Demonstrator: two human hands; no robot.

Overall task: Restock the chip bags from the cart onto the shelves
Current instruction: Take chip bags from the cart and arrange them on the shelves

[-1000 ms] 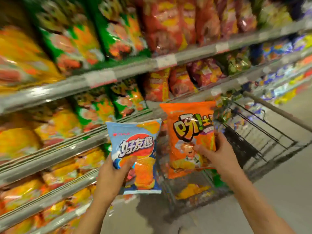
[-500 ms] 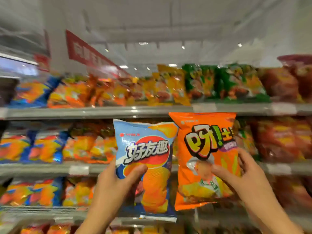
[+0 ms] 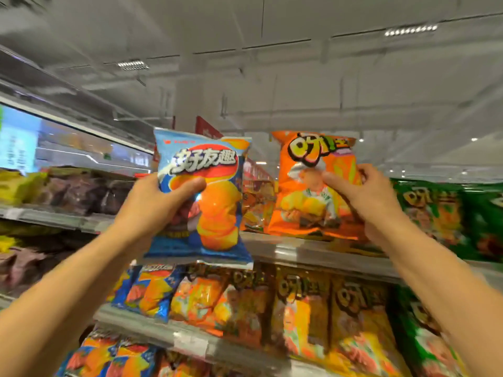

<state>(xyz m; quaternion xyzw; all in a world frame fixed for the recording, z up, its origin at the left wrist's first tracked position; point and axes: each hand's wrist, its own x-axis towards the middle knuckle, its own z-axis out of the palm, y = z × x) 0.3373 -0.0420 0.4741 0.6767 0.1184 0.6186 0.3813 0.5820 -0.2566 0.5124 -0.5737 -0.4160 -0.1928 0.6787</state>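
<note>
My left hand grips a blue chip bag by its left side, thumb across the front, and holds it upright in front of the top shelf. My right hand pinches an orange chip bag at its right edge. That bag's bottom sits at the top shelf's front edge, among other bags there. Both arms are raised. The cart is out of view.
Green chip bags fill the top shelf to the right and dark bags to the left. The shelf below holds blue and orange bags. Above are the ceiling and lights.
The view has swung up from the cart and lower shelves to the top shelf. Both hands have risen with their bags, and the orange bag now reaches the top shelf.
</note>
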